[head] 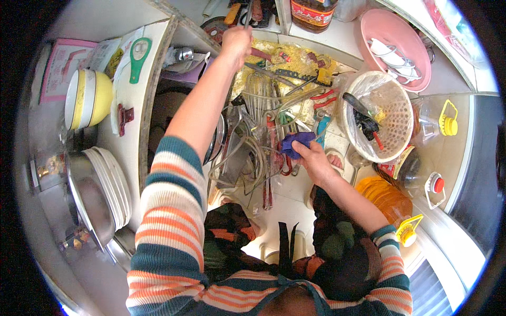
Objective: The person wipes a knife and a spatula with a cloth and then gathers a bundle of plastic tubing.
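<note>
My left hand (236, 46) reaches to the far shelf, its fingers closed around a thin metal tool whose far part lies among other tools; what kind it is I cannot tell. My right hand (312, 158) grips a crumpled purple cloth (296, 144) above the floor. Below and between the hands lies a heap of tools: a wire whisk (256, 93), a coiled grey hose (259, 154), red-handled pliers (325, 99) and wrenches. Behind them, yellow crumbs cover a sheet (292, 55) with a black strip of bits (302, 76) on it.
A white perforated basket (399, 130) lined with plastic stands at right, near a pink basin (389, 29) and oil bottles (385, 193). At left, a shelf holds yellow bowls (97, 100), a green peeler (136, 69) and stacked white plates (112, 185). My feet flank the heap.
</note>
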Available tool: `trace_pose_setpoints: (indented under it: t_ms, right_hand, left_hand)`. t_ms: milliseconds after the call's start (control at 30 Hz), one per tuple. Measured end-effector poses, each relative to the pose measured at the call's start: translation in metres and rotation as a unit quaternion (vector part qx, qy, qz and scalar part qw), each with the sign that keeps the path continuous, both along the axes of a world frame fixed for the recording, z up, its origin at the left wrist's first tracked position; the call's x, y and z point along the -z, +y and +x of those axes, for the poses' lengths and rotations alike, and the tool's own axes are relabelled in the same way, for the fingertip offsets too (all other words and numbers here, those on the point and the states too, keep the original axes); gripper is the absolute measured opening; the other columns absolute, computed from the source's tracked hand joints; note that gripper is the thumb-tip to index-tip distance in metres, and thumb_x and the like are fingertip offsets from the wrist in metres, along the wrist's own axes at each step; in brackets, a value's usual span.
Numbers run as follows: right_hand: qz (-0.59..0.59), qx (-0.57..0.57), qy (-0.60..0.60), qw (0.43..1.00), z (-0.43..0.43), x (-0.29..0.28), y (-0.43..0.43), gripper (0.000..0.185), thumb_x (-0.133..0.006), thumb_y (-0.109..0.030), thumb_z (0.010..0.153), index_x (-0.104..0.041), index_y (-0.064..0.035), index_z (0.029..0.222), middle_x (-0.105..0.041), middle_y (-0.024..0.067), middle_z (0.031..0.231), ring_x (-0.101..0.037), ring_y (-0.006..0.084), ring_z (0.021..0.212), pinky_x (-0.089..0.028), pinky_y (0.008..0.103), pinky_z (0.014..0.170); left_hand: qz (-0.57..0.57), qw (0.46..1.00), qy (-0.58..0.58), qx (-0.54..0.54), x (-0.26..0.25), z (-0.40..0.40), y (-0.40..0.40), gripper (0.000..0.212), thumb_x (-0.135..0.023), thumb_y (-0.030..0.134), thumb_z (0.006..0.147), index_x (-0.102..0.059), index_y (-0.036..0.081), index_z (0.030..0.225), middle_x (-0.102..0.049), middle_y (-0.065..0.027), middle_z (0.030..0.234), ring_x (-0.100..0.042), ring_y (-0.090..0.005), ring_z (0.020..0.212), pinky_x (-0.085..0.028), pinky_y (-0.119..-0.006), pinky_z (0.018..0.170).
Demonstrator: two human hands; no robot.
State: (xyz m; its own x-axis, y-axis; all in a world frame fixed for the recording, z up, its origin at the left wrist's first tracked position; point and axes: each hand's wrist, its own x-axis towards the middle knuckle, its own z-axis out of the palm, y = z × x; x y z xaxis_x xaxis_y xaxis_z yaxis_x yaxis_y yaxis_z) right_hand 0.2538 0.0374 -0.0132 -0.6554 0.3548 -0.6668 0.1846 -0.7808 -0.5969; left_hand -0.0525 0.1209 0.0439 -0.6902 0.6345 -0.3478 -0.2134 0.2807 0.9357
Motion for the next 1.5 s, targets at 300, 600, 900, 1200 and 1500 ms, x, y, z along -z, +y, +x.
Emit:
trace_pose_setpoints:
  t_ms: [300, 600, 900, 1200, 1500]
  right_hand:
    - [-0.036, 0.024, 0.028, 0.999, 0.011, -0.005, 0.014, 0.034, -0.057, -0.021, 0.090, -0.052, -0.0096, 0.121, -0.061, -0.0006, 0.105, -0.057, 0.0099, 0.093, -0.042, 0.0257, 0.075]
    - [-0.042, -0.015, 0.023, 0.999, 0.013, -0.006, 0.014, 0.036, -0.058, -0.023, 0.090, -0.052, -0.0094, 0.123, -0.061, -0.0004, 0.107, -0.056, 0.0095, 0.093, -0.042, 0.0264, 0.075]
    - [-0.058, -0.033, 0.022, 0.998, 0.013, -0.002, 0.008, 0.035, -0.056, -0.019, 0.091, -0.051, -0.0064, 0.124, -0.061, 0.0025, 0.109, -0.056, 0.0117, 0.097, -0.043, 0.0265, 0.078]
    - [-0.081, -0.009, -0.004, 0.997, 0.017, 0.002, 0.007, 0.029, -0.059, -0.018, 0.089, -0.056, -0.0045, 0.114, -0.063, 0.0029, 0.103, -0.059, 0.0125, 0.092, -0.046, 0.0277, 0.076]
    - [-0.033, -0.048, -0.051, 0.997, 0.021, 0.015, 0.002, 0.023, -0.061, -0.022, 0.086, -0.061, -0.0039, 0.101, -0.064, 0.0017, 0.085, -0.053, 0.0090, 0.066, -0.040, 0.0231, 0.055]
  left_hand:
    - [-0.045, 0.998, -0.029, 0.025, 0.038, -0.044, 0.045, 0.015, -0.046, 0.008, 0.089, -0.052, 0.001, 0.101, -0.062, -0.0096, 0.084, -0.044, -0.0089, 0.054, -0.041, -0.025, 0.048]
    - [-0.096, 0.994, -0.009, 0.045, 0.040, -0.046, 0.018, 0.016, -0.055, 0.018, 0.090, -0.059, 0.003, 0.096, -0.060, -0.0030, 0.079, -0.040, -0.0054, 0.051, -0.031, -0.021, 0.041]
    - [0.038, 0.998, -0.056, -0.007, 0.064, -0.091, 0.046, 0.027, -0.056, 0.020, 0.092, -0.053, 0.006, 0.115, -0.063, -0.0094, 0.089, -0.060, -0.0152, 0.070, -0.051, -0.026, 0.062]
    - [-0.090, 0.978, 0.157, 0.101, 0.072, -0.014, -0.015, 0.022, -0.058, 0.013, 0.088, -0.059, -0.001, 0.104, -0.065, -0.0093, 0.080, -0.062, -0.0140, 0.064, -0.049, -0.023, 0.061]
    - [-0.368, 0.727, 0.401, 0.419, 0.124, 0.126, -0.056, 0.038, -0.056, 0.032, 0.086, -0.057, 0.015, 0.120, -0.060, -0.0120, 0.113, -0.056, -0.0297, 0.105, -0.044, -0.044, 0.091]
